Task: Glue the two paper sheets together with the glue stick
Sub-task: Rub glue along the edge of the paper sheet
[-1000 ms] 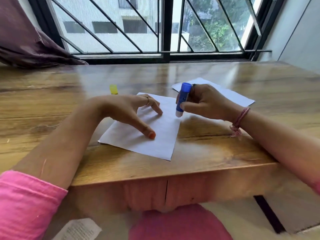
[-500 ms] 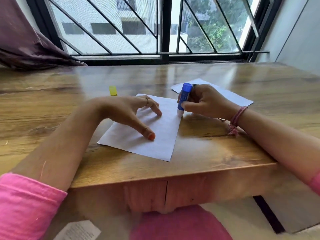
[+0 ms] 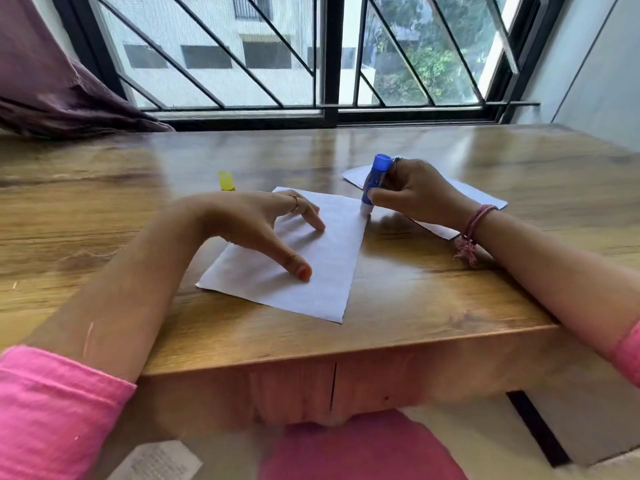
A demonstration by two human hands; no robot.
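Since a second ago the glue stick (image 3: 373, 183) has travelled away from the person along the right edge of the nearer paper sheet (image 3: 311, 268), from about the middle of that edge to near its far right corner, and the right hand (image 3: 417, 195) has gone with it; the left hand (image 3: 263, 223) has kept its place. Taking the nearer paper sheet as the landmark: it lies flat on the wooden table (image 3: 450, 289), turned at an angle, its nearest corner close to the table's front edge. Beyond the table stands the barred window (image 3: 329, 53), with a purple curtain (image 3: 52, 91) bunched at the far left. The second paper sheet (image 3: 474, 194) lies flat just beyond and to the right of the nearer sheet, partly hidden under the right hand and wrist. The left hand rests on the nearer sheet with fingers spread and straight, thumb tip and fingertips pressing the paper down. The right hand curls its fingers and thumb round the blue barrel of the glue stick, which leans slightly and touches its pale tip to the sheet's right edge. A pink thread bracelet (image 3: 476, 223) circles the right wrist. A small yellow cap (image 3: 225, 180) stands on the table just beyond the sheet's far left side, behind the left hand.
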